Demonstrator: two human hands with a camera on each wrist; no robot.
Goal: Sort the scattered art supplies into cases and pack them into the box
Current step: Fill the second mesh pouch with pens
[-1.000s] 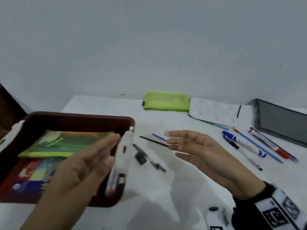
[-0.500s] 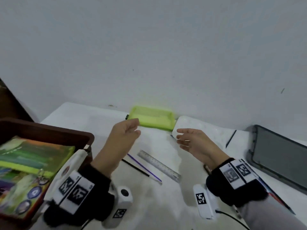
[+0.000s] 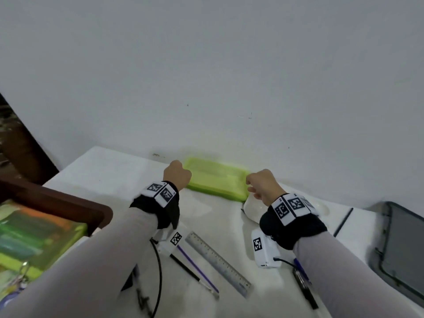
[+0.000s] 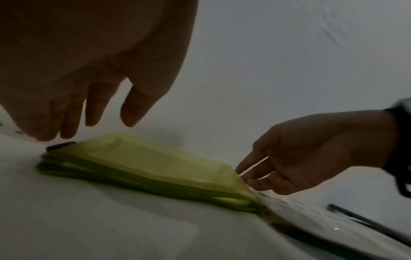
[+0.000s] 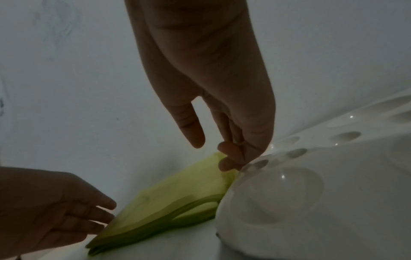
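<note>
A lime-green zip case (image 3: 215, 180) lies flat near the wall at the back of the white table. My left hand (image 3: 178, 174) hovers just over its left end with fingers hanging loose (image 4: 131, 112) and holding nothing. My right hand (image 3: 260, 185) is at the case's right end; its lightly curled fingertips (image 5: 230, 158) touch the corner where the case (image 5: 177, 193) meets a white paint palette (image 5: 300, 193). Its thumb stands apart. The brown box (image 3: 75, 204) at left holds colourful flat packs.
A metal ruler (image 3: 218, 265), a purple pen (image 3: 197, 265) and a black pencil (image 3: 183, 267) lie between my forearms. More pens (image 3: 302, 285) lie under my right arm. A grey case (image 3: 403, 251) sits at the right edge. A black stick (image 3: 343, 222) lies beside it.
Both hands have reached forward to the two ends of the green case. The head view has swung left and up, so the box now sits further left.
</note>
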